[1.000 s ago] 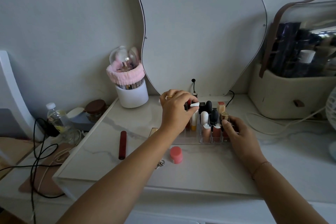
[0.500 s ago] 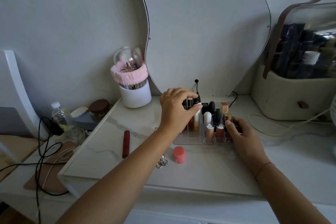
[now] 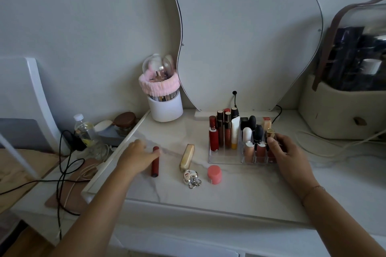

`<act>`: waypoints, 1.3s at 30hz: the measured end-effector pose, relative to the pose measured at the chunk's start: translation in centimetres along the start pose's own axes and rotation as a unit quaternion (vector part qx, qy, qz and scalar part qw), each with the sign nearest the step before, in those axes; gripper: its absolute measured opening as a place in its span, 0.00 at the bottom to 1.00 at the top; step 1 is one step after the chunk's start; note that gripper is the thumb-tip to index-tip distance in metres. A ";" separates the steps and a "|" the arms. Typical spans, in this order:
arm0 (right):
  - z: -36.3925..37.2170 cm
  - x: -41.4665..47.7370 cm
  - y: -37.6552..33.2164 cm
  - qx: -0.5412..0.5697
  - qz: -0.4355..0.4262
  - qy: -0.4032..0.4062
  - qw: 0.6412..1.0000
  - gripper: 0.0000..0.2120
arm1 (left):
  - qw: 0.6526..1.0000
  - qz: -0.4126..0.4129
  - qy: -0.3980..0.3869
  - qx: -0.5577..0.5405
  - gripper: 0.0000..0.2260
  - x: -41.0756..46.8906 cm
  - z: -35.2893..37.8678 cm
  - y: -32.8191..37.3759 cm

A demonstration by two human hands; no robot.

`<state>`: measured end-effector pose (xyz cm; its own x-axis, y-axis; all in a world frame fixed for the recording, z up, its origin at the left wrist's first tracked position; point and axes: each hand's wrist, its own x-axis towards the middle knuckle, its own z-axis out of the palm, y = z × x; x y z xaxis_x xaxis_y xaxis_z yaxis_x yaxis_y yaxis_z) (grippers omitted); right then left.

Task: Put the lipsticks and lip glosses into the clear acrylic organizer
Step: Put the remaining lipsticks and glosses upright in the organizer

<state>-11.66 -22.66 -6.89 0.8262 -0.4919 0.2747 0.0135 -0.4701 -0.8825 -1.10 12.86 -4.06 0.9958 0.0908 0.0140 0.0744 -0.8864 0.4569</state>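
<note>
The clear acrylic organizer [image 3: 224,160] stands in front of the mirror, holding several upright lipsticks and glosses [image 3: 224,131]. My right hand [image 3: 290,157] grips its right front corner. A dark red lip gloss tube [image 3: 155,164] lies flat on the marble top at the left. My left hand [image 3: 135,157], blurred, has its fingertips against the tube's upper end. A gold lipstick [image 3: 187,157] lies between the tube and the organizer. A small pink-capped pot [image 3: 214,174] sits in front of the organizer.
A metal keychain [image 3: 191,178] lies beside the pink pot. A white brush holder with a pink band [image 3: 164,103] stands at the back left, a wavy mirror [image 3: 246,37] behind, a beige bag [image 3: 342,110] at the right. A water bottle [image 3: 83,130] and black cables [image 3: 62,165] lie off the left edge.
My left hand left the organizer's back row and swung left down to the dark red tube. A white tube now stands in the organizer. My right hand stayed on the organizer.
</note>
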 end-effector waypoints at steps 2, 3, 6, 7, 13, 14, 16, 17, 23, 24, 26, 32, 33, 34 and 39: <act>0.1 0.1 -0.1 0.003 -0.001 -0.004 1.000 0.17 | 1.000 0.000 -0.008 0.011 0.16 -0.4 0.4 0.0; 0.1 0.1 -0.1 0.007 0.000 -0.005 1.000 0.17 | 1.000 0.004 -0.004 0.013 0.18 -0.4 0.5 0.1; 0.0 0.0 -0.1 0.011 0.002 -0.004 1.000 0.15 | 1.000 0.007 -0.002 0.020 0.14 -0.4 0.4 0.7; 0.0 -0.1 -0.1 0.010 0.002 -0.003 1.000 0.16 | 1.000 0.011 -0.002 0.016 0.12 -0.4 0.4 0.9; 0.1 0.0 0.0 0.006 0.003 0.000 1.000 0.16 | 0.975 0.065 0.015 -0.212 0.07 -1.2 0.2 4.0; 0.1 0.0 0.0 0.007 0.003 0.000 1.000 0.16 | 0.955 0.083 0.022 -0.285 0.09 -1.6 0.1 4.9; 0.1 0.0 0.1 0.008 0.004 0.001 1.000 0.16 | 0.911 0.132 0.050 -0.387 0.07 -2.5 0.0 7.0; 0.1 0.1 0.1 0.008 0.004 0.002 1.000 0.16 | 0.895 0.156 0.061 -0.414 0.07 -3.1 0.0 8.1; 0.1 0.1 0.1 0.009 0.004 -0.001 1.000 0.16 | 0.868 0.225 0.056 -0.439 0.07 -5.2 2.2 13.0; 0.1 0.1 0.1 0.011 0.004 -0.001 1.000 0.16 | 0.872 0.224 0.054 -0.432 0.07 -5.4 2.7 13.5; 0.1 0.0 0.1 0.013 0.006 -0.001 1.000 0.16 | 0.878 0.225 0.064 -0.417 0.07 -5.3 3.5 14.1; 0.0 0.0 0.0 0.027 0.006 -0.010 1.000 0.16 | 0.893 0.227 0.121 -0.371 0.07 -5.2 5.1 14.8; 0.0 0.0 0.0 0.029 0.007 -0.010 0.999 0.16 | 0.895 0.229 0.134 -0.358 0.08 -5.2 5.4 14.7; 0.0 0.0 0.0 0.031 0.007 -0.009 0.999 0.15 | 0.899 0.232 0.148 -0.340 0.08 -5.2 5.7 14.6; 0.0 0.1 0.0 0.028 0.003 -0.011 1.000 0.15 | 0.921 0.213 0.181 -0.272 0.09 -4.6 7.1 14.1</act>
<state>-11.59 -22.68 -6.87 0.8383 -0.4783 0.2619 0.0400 -0.4250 -0.9043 -4.23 -3.28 -4.04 0.8377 0.0214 0.5458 -0.4544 -0.5272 0.7180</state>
